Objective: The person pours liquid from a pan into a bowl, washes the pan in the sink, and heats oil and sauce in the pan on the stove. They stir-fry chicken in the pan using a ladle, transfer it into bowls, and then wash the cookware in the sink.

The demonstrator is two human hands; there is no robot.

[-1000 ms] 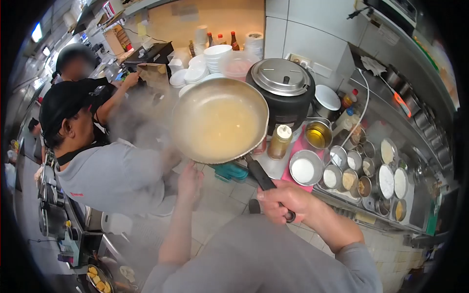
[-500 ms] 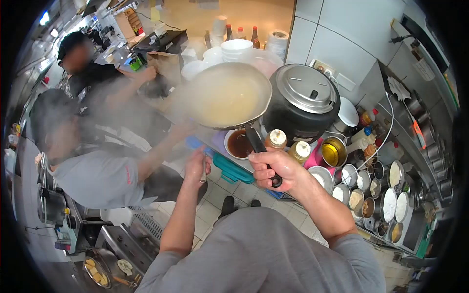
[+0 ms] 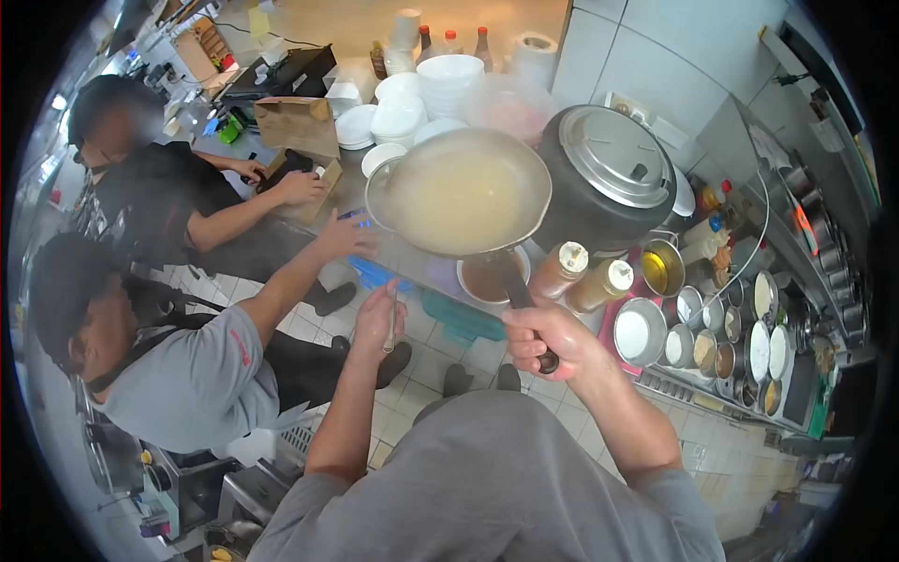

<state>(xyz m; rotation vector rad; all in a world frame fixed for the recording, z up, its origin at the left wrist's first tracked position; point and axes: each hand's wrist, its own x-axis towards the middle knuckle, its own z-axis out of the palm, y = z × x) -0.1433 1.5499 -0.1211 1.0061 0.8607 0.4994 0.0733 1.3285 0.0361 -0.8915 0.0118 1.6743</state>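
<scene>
The right hand (image 3: pixel 543 339) is gripping a round silvery metal frying pan (image 3: pixel 536 178) by its black handle (image 3: pixel 515 281), fingers closed, probably for distance from heat; the pan is hovering above the grey tabletop (image 3: pixel 408 260). The left hand's (image 3: pixel 376 318) grip is clasping a slim metal utensil (image 3: pixel 390 330).

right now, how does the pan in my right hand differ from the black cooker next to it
The pan is open, showing pale contents; the cooker is covered by a metal lid. The pan is shallow, the cooker deep-bodied. The pan is held by its handle in your right hand; no hand touches the cooker. Both are round.
</scene>
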